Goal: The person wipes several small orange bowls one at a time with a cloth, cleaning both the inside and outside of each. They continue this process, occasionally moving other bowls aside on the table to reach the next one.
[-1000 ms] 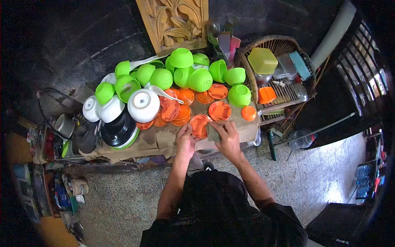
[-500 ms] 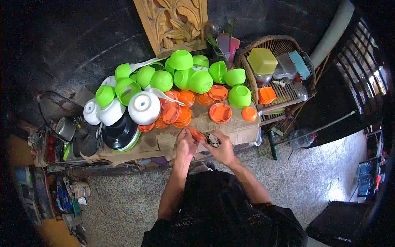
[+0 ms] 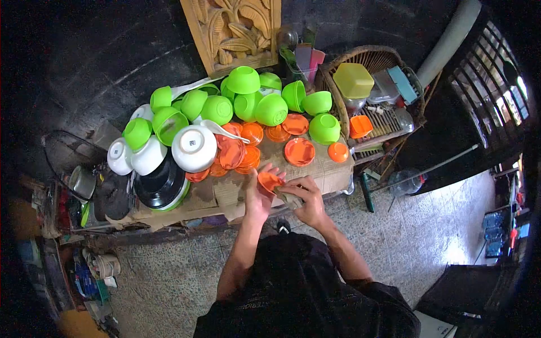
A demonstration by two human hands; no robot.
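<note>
In front of my body, my left hand (image 3: 258, 200) holds a small orange dish (image 3: 269, 181), its fingers behind the dish and partly hidden. My right hand (image 3: 309, 204) is closed on a greyish cloth (image 3: 289, 199), its fingers against the dish's right edge. Beyond my hands, several orange saucers (image 3: 300, 151) lie loose and stacked on the cardboard (image 3: 321, 176). A smaller orange dish (image 3: 338, 152) lies to the right. Green bowls (image 3: 271, 110) are heaped behind the saucers, many upside down. A white bowl (image 3: 194, 149) leans at the left with a white spoon (image 3: 224, 130) beside it.
Black plates (image 3: 159, 185) are stacked at the table's left. To the right stands a rattan rack (image 3: 369, 56) with a yellow container (image 3: 354, 80) and square orange dishes (image 3: 360, 127). Behind leans a carved wooden panel (image 3: 234, 34). A broom (image 3: 367, 192) is on the right.
The orange dish has tilted so its inside shows more, and my left fingers have opened out behind it. My right hand has turned knuckles-up with the cloth. The view has shifted slightly.
</note>
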